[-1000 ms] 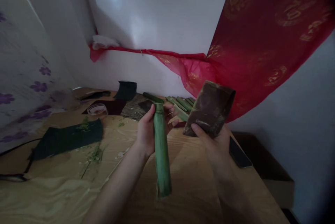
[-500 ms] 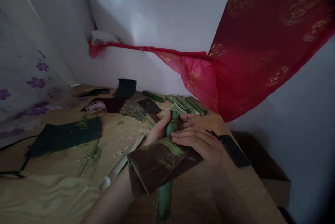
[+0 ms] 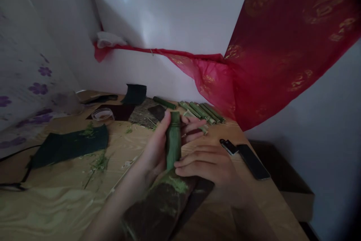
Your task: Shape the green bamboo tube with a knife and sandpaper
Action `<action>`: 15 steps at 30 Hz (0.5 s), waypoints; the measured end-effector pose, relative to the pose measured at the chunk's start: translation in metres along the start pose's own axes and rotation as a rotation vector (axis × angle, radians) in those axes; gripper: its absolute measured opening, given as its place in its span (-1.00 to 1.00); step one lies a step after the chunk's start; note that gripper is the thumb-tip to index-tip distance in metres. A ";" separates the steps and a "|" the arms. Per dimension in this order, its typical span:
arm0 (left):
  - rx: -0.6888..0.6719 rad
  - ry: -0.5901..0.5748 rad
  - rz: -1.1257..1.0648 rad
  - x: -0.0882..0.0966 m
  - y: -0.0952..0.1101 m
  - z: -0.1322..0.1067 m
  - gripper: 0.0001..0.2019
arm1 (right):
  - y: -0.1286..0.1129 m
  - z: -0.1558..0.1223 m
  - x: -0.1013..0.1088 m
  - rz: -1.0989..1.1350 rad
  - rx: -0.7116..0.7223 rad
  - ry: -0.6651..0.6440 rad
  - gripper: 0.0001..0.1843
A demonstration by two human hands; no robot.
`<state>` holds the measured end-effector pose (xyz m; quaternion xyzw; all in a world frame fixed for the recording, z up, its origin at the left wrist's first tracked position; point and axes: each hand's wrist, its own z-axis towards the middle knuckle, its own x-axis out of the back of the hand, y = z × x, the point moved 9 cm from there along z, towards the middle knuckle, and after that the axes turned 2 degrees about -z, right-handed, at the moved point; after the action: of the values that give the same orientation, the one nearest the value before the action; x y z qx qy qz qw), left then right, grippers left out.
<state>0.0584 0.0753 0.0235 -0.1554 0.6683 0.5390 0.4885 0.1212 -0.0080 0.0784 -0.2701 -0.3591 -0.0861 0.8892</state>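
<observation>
My left hand (image 3: 156, 150) is wrapped round a green bamboo tube (image 3: 173, 139), holding it upright over the wooden table (image 3: 70, 181). My right hand (image 3: 210, 164) presses a dark brown sheet of sandpaper (image 3: 160, 207) round the tube's lower part; the sheet carries green dust. The tube's lower end is hidden under the sheet.
A row of green bamboo pieces (image 3: 201, 111) lies at the table's far side. A dark green sheet (image 3: 69, 145) with green shavings lies to the left, a small clear dish (image 3: 103, 114) behind it. A black phone (image 3: 252, 161) lies on the right near the edge. Red cloth (image 3: 282, 45) hangs at the right.
My right hand has brought the brown sheet down from beside the tube, wrapped it round the tube, and slid it lower towards me. The left hand keeps its hold.
</observation>
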 end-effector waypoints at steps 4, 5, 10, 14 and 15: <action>-0.048 0.020 -0.055 0.007 0.035 -0.001 -0.53 | 0.013 -0.005 0.001 0.049 -0.156 -0.128 -0.74; -0.057 0.020 -0.075 0.011 0.044 -0.001 -0.51 | 0.020 -0.009 0.004 0.060 -0.218 -0.144 -0.75; -0.265 0.100 -0.055 0.040 0.094 -0.008 -0.43 | 0.093 -0.044 0.026 -0.014 -0.552 -0.135 -0.59; -0.431 0.219 0.100 0.056 0.122 -0.018 -0.42 | 0.167 -0.064 0.010 0.049 -0.747 -0.040 -0.53; -0.443 0.253 0.147 0.059 0.124 -0.020 -0.43 | 0.180 -0.065 -0.005 0.093 -0.764 -0.065 -0.54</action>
<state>-0.0709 0.1226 0.0442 -0.2758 0.5991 0.6826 0.3147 0.2186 0.1076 -0.0391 -0.6007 -0.3166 -0.1647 0.7154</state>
